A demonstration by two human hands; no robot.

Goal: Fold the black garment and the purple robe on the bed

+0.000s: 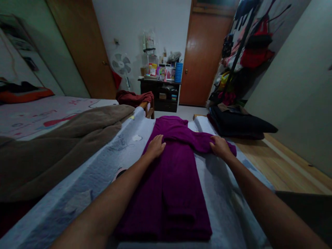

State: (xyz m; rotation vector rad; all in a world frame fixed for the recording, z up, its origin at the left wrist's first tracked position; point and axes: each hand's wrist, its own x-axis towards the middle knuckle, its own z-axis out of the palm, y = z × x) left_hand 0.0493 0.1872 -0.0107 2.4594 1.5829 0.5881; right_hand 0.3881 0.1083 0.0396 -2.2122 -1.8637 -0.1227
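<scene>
A purple long-sleeved top [178,173] lies lengthwise on the blue-and-white bed cover [215,193], its collar end away from me. One sleeve is folded down over the body, with its cuff near the hem. The other sleeve [201,141] stretches out to the right. My left hand [156,146] is closed at the top's left edge, fingers curled on the fabric. My right hand [220,146] grips the outstretched sleeve a little short of its cuff, thumb and fingers closed on the cloth.
A brown blanket [64,145] lies on the left. Folded dark clothes [238,121] are stacked on a wooden surface [255,160] at right. Beyond the bed stand a fan [121,65], a dark cabinet [159,95] and a wooden door [202,58]. Bags [256,57] hang at upper right.
</scene>
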